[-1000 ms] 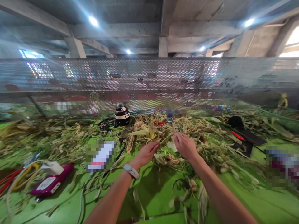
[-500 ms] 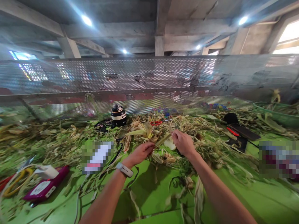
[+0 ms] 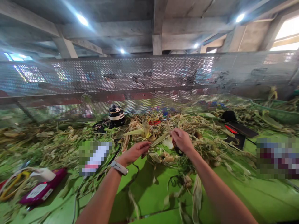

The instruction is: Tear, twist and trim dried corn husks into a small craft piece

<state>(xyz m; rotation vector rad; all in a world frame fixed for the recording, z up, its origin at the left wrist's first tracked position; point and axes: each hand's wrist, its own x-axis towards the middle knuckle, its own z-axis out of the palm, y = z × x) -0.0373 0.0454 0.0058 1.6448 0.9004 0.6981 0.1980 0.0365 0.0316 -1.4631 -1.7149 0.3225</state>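
A pale green-yellow strip of corn husk stretches between my hands above the green table. My left hand, with a light watch band on its wrist, pinches the strip's near left end. Closed around its far right end is my right hand; the fingertips are partly hidden. Just beyond my left hand lies a folded yellowish husk piece on the pile of dry husks. More crumpled husks lie under the stretched strip.
A black bottle stands left of centre before the perforated metal screen. Red-handled pliers lie in the husks. At left are a magenta box and cables; at right, a dark phone-like slab and a green basket.
My left hand has drawn left and slightly toward me, so more of the husk strip shows between my hands. The right hand stays nearly in place. The whole view has shifted a little.
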